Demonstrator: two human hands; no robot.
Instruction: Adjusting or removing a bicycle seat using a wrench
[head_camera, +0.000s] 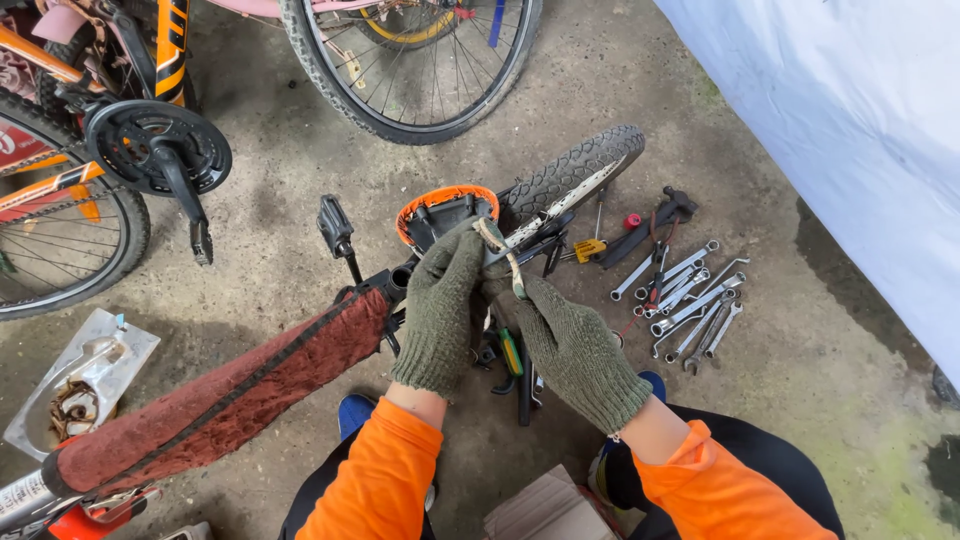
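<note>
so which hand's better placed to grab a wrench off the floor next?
Probably the right hand. The wrenches lie on the concrete on its side, with open floor between. The left hand sits across the bike frame, farther off. Both gloved hands grip a thin part by the tyre.

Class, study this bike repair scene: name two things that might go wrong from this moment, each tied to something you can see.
1. Both gloved hands, left hand and right hand, pinch a thin worn strip close to the small tyre; thick gloves may dull grip, so it might slip.
2. The spanners lie loose on the concrete floor beside the knees; shifting position might scatter them or cause a stumble.
</note>
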